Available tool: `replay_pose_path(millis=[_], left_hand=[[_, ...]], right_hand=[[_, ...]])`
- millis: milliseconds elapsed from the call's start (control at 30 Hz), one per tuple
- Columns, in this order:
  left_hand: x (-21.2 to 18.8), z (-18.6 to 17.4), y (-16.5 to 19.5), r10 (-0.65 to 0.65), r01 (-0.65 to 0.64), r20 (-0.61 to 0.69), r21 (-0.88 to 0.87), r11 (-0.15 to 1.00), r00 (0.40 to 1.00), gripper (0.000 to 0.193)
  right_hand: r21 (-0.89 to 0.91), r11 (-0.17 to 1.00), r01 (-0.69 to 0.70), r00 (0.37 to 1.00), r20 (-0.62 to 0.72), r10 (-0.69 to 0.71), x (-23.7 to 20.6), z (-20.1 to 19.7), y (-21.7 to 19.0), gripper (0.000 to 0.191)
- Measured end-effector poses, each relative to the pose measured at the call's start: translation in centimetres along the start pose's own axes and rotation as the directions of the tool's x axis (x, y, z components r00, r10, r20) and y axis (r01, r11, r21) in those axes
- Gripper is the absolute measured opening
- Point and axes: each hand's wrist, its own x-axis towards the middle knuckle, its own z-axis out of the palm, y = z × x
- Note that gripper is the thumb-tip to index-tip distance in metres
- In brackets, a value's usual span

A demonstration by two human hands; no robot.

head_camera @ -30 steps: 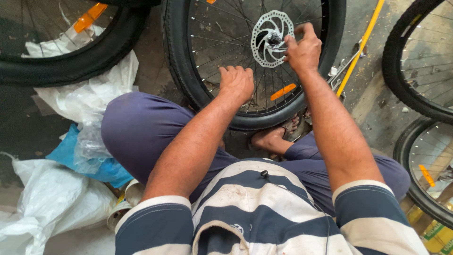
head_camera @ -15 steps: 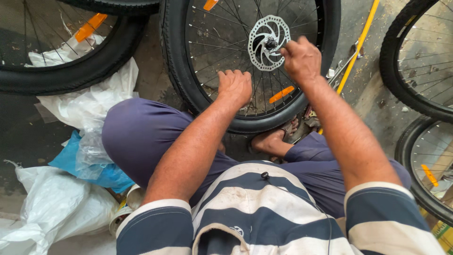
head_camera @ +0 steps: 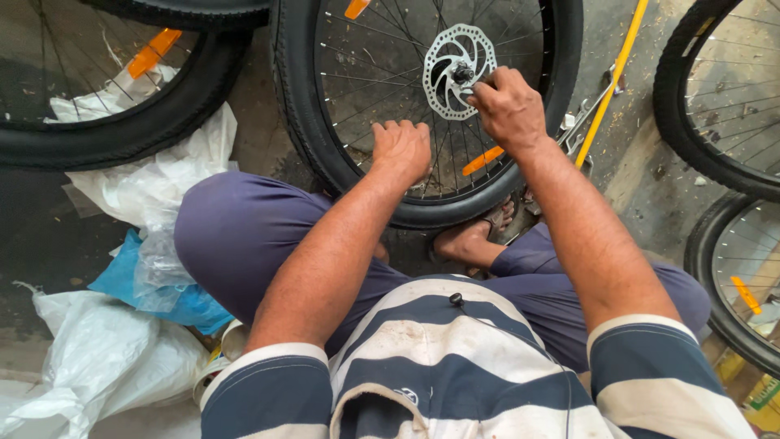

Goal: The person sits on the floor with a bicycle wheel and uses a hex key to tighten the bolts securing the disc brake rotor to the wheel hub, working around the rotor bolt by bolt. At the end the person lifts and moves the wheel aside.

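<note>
Black spoked bicycle wheel with knobby tyre [head_camera: 325, 138] stands upright on floor against crossed legs, so hub faces sitter. Left hand [head_camera: 400, 151], fingers curled round spokes, steadies it. Right hand [head_camera: 507, 106], fingers pinched at axle beside silver perforated brake disc [head_camera: 455, 69]; what they pinch is hidden.

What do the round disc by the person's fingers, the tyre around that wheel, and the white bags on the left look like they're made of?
The disc at the right hand looks like bare metal: silvery grey, thin, with cut-out holes. The tyre looks like matt black rubber with a ribbed tread; the left hand rests on the spokes, thin shiny wire, probably steel. The white bags look like thin crinkled plastic, slightly translucent.
</note>
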Motion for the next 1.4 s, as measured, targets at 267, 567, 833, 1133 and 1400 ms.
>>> replay_pose_path(millis=[267,567,833,1133,1400], left_hand=[[0.0,0.2,0.1,0.003,-0.003,-0.007,0.007,1.000,1.000,0.040],[-0.5,-0.5,0.1,0.049,-0.047,-0.051,0.045,0.998,0.997,0.055],[-1.2,-1.3,0.4,0.068,-0.068,0.009,0.036,0.997,0.998,0.059],[-1.8,-1.6,1.3,0.051,-0.056,0.076,0.059,0.997,0.996,0.060],[-2.4,-1.7,1.5,0.026,-0.032,0.109,0.054,0.998,0.994,0.062]], right_hand=[[0.445,0.695,-0.566,0.760,-0.046,0.648,2.5,3.3,1.2,0.024],[-0.180,0.964,0.196,0.979,0.089,-0.183,0.6,-1.7,2.6,0.006],[-0.111,0.994,-0.002,0.990,0.137,0.017,0.4,0.2,1.6,0.009],[0.642,0.645,-0.413,0.866,0.059,0.496,-1.2,1.3,-0.6,0.033],[0.026,0.996,0.090,0.996,-0.020,-0.090,-1.8,0.1,1.1,0.013]])
